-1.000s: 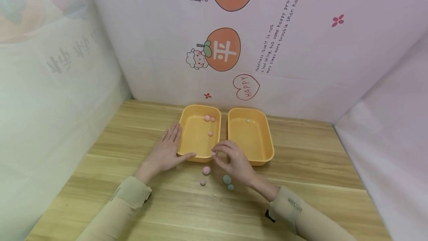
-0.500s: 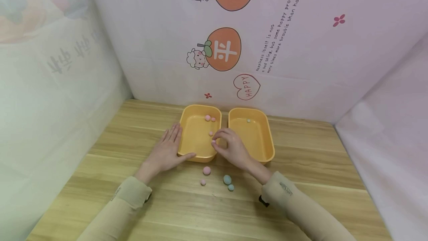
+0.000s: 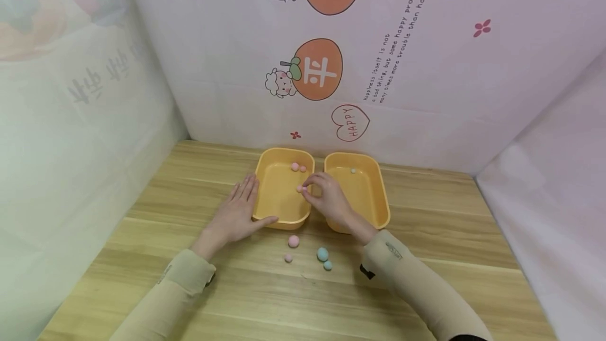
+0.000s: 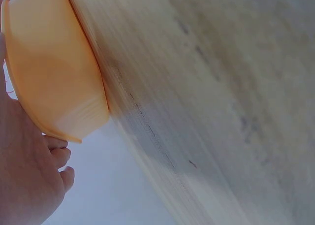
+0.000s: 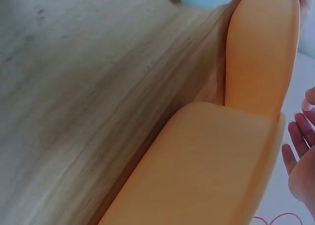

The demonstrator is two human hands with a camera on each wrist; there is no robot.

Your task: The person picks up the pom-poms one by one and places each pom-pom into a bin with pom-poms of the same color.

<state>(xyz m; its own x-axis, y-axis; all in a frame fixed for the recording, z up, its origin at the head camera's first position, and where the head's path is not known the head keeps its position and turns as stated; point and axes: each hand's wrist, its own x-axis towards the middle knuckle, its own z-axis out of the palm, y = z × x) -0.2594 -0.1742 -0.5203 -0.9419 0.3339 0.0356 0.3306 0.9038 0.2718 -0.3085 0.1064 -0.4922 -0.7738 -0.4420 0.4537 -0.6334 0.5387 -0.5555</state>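
Note:
My left hand (image 3: 232,216) rests along the left side of the left yellow tray (image 3: 279,199), its fingers straight and its thumb along the front rim. The left wrist view shows this hand (image 4: 29,171) at the tray's edge. Over that tray's right rim, my right hand (image 3: 333,201) pinches a small pink ball (image 3: 305,189) between thumb and fingertips. Several pink balls are inside the left tray, two of them near its back, the larger one (image 3: 295,167) at left. A pale small ball (image 3: 353,171) lies in the right yellow tray (image 3: 357,196).
In front of the trays, a larger pink ball (image 3: 293,241) and a smaller pink ball (image 3: 288,258) lie on the wooden table (image 3: 265,299). Beside them sit a large blue ball (image 3: 323,254) and a small blue ball (image 3: 327,266). A printed cloth (image 3: 227,67) hangs behind the trays.
My right hand has moved forward with the pinched pink ball, from the left tray's front right corner to above its right side. The left hand has stayed in place.

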